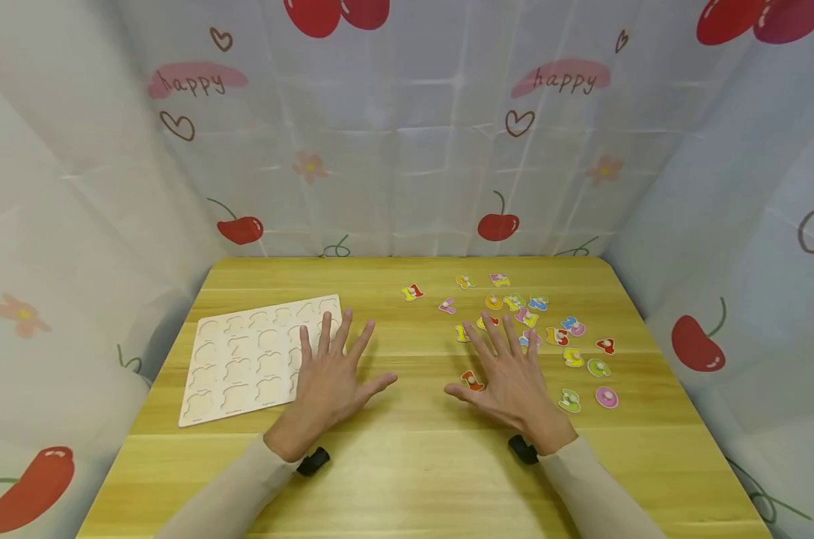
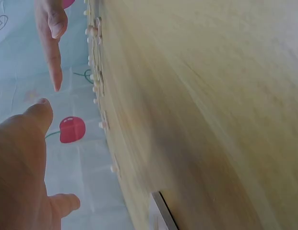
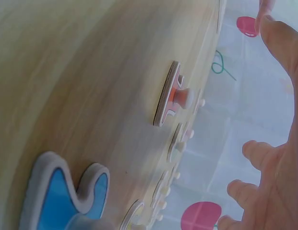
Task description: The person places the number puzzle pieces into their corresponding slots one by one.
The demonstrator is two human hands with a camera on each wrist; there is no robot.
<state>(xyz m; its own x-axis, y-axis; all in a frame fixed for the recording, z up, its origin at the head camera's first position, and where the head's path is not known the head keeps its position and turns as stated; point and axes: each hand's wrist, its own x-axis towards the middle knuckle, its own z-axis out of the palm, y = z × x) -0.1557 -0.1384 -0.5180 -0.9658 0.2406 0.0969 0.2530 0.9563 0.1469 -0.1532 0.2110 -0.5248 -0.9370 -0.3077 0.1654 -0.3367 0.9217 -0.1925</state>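
Observation:
My left hand (image 1: 331, 380) is held above the table with fingers spread, over the right side of a pale wooden puzzle board (image 1: 252, 358) with shaped recesses. It holds nothing and hides part of the board. Palm down, my right hand (image 1: 515, 382) also hovers with spread fingers, among several knobbed number pieces. Beside its thumb lies a red-orange number 1 piece (image 1: 472, 381). In the right wrist view, a blue piece (image 3: 57, 206) lies close to the camera. Some pieces are partly hidden under the right fingers.
Loose pieces lie across the table's right side, among them a pink ring (image 1: 607, 397), a green 3 (image 1: 570, 400) and a red 4 (image 1: 605, 346). An 11 piece (image 1: 412, 293) lies farther left. A printed curtain (image 1: 407, 150) surrounds the wooden table (image 1: 407, 479).

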